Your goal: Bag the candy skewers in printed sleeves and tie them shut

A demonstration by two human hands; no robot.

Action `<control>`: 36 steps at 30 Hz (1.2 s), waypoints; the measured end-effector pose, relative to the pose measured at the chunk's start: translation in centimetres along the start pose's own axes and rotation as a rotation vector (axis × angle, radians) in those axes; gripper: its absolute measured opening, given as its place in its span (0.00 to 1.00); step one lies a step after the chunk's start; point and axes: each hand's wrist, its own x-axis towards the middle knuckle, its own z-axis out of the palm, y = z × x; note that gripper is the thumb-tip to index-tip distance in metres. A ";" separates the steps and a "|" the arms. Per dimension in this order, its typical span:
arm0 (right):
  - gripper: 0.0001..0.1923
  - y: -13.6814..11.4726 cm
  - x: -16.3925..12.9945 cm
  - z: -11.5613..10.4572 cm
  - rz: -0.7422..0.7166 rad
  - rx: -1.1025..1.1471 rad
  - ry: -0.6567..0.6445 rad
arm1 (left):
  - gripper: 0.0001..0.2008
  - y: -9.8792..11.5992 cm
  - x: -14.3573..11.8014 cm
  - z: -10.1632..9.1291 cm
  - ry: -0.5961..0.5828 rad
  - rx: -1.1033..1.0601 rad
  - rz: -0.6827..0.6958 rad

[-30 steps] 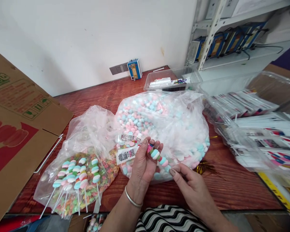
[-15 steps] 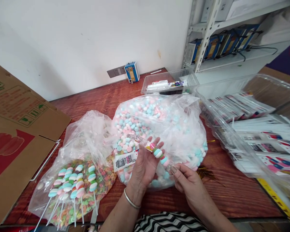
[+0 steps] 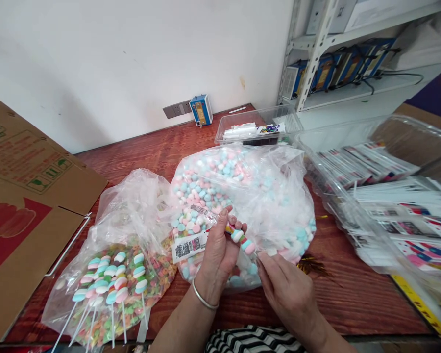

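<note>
My left hand (image 3: 220,245) grips a clear printed wrapper sleeve (image 3: 191,243) and the upper part of a candy skewer (image 3: 241,240) made of blue, white and pink discs. My right hand (image 3: 284,284) pinches the skewer's lower end, just under the last candy. Both hands hover over a big clear bag (image 3: 242,196) full of pink, blue and white round candies. To the left lies another clear bag (image 3: 132,235) with small colourful candies, and several finished skewers on white sticks (image 3: 110,282) rest on it.
A brown cardboard box (image 3: 25,196) stands at the left on the red wooden table (image 3: 139,147). Clear bins of printed wrappers (image 3: 389,196) fill the right. A small clear tray (image 3: 257,130) and a blue device (image 3: 201,109) sit at the back. Metal shelving (image 3: 308,54) rises behind.
My left fingers have closed tighter around the skewer and wrapper. My right hand has slid up close under the candies. The view shifted slightly.
</note>
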 end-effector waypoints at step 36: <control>0.08 -0.2 0.8 0.0 0.151 0.186 -0.095 | 0.10 0.9 0.7 0.2 -0.076 -0.010 0.078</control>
